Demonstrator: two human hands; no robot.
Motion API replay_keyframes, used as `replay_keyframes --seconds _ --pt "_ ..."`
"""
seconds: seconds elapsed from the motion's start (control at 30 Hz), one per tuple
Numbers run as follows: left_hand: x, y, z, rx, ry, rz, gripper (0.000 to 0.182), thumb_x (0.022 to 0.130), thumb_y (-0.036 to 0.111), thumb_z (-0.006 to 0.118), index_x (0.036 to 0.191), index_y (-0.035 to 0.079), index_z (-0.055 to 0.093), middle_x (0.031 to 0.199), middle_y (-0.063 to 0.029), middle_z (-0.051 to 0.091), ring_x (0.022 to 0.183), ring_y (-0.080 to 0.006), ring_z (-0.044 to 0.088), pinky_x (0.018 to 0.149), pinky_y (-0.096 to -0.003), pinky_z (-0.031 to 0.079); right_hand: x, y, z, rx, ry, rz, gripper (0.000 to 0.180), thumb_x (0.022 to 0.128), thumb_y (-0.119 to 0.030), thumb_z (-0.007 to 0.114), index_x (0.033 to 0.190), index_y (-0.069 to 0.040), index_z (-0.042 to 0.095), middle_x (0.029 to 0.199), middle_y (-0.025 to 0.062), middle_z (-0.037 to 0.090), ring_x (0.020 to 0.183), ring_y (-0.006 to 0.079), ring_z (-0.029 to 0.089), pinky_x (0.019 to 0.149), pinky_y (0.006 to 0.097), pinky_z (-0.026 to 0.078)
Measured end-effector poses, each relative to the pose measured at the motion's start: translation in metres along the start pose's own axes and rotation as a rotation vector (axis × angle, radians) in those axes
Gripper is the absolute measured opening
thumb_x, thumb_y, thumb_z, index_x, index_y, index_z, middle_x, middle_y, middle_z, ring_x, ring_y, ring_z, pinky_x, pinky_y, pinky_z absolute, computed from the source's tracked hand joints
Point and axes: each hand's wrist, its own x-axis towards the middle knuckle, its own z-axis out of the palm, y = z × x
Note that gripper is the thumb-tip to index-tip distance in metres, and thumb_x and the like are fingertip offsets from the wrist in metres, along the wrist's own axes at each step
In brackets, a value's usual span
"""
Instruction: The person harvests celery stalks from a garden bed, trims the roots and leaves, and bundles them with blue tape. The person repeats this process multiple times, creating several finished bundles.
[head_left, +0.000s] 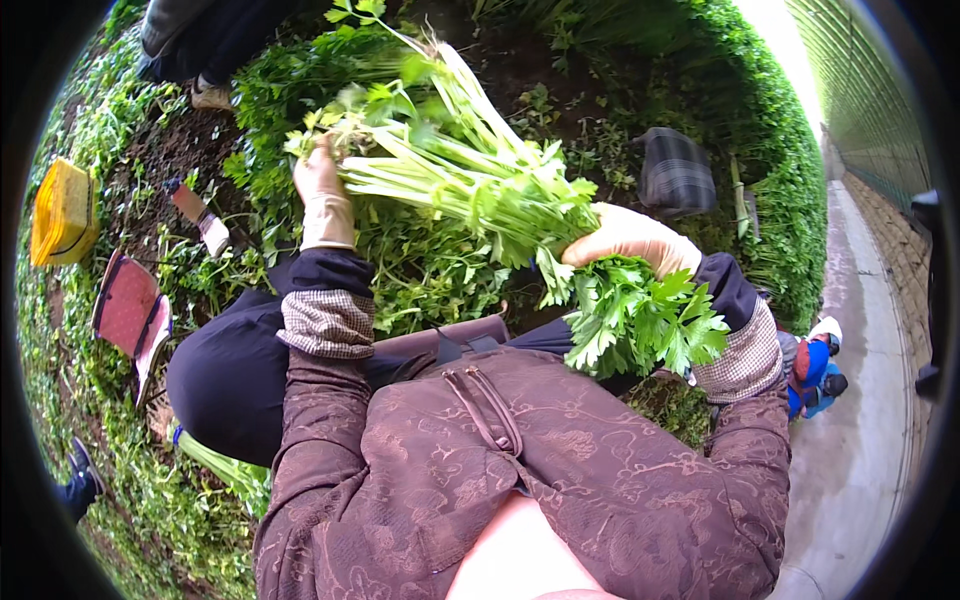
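A bunch of celery (450, 172) stretches across the front of me, its pale roots at the left and its leafy tops (645, 315) at the right. My left hand (322, 180), in a pale glove, grips the root end. Around the stalks just below the leaves closes my right hand (630, 236), gloved too, with the tops hanging over my lap. Some stalks (472, 90) fan out above the main bundle, roots upward. The fingertips of both hands are partly hidden by the celery.
Cut greens (442, 292) litter the soil. At left are a yellow plastic crate (64, 214) and a pink padded object (135, 307); a dark checked bundle (675, 172) lies ahead right. Another person's shoe (210, 94) shows upper left. People (814, 367) are beside the concrete path (862, 300).
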Motion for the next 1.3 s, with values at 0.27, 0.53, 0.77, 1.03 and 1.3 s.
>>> replay_keyframes --seconds 0.27,0.53,0.77,1.03,1.3 --pt "-0.038 0.112 -0.021 0.156 0.058 0.278 0.039 0.104 0.045 0.047 0.111 0.015 0.071 0.098 -0.0061 0.073 0.079 -0.0143 0.066 0.058 -0.0254 0.052 -0.027 -0.047 0.004 -0.029 0.052 -0.013 0.063 0.081 -0.013 0.077 0.139 0.0 0.054 0.132 0.0074 0.063 0.119 0.014 0.056 0.106 0.0296 0.041" --pt "-0.172 0.068 0.057 0.303 -0.93 0.634 0.02 0.091 0.019 0.065 0.102 0.002 0.065 0.089 -0.008 0.064 0.077 -0.0188 0.06 0.072 -0.0338 0.05 -0.01 -0.048 0.001 -0.17 0.083 0.068 0.058 0.083 -0.022 0.079 0.133 -0.001 0.058 0.122 0.0053 0.067 0.108 0.0116 0.06 0.098 0.0278 0.046" --pt "-0.048 0.054 -0.006 -0.218 -0.335 -0.082 0.024 0.102 0.028 0.056 0.105 0.006 0.062 0.086 -0.005 0.059 0.065 -0.0136 0.055 0.061 -0.029 0.053 -0.038 -0.036 -0.017 -0.285 0.121 0.094 0.059 0.082 -0.022 0.079 0.132 0.001 0.059 0.123 0.006 0.067 0.108 0.0123 0.06 0.099 0.028 0.045" --pt "-0.035 0.07 -0.033 -0.102 -0.421 0.102 0.049 0.096 0.052 0.06 0.117 0.009 0.068 0.081 -0.0052 0.065 0.054 -0.0068 0.049 0.049 -0.0214 0.043 -0.067 -0.043 -0.013 -0.121 0.149 0.03 0.059 0.084 -0.015 0.076 0.137 0.0 0.055 0.126 0.0061 0.066 0.112 0.0123 0.059 0.103 0.0302 0.044" --pt "-0.163 0.029 0.065 0.315 -0.962 0.186 0.042 0.084 0.031 0.073 0.111 0.0 0.069 0.1 -0.0122 0.073 0.086 -0.0219 0.068 0.077 -0.0332 0.054 -0.044 -0.051 -0.018 -0.555 0.173 0.094 0.061 0.081 -0.017 0.077 0.135 0.002 0.055 0.123 0.0056 0.067 0.109 0.0104 0.057 0.101 0.0288 0.043"
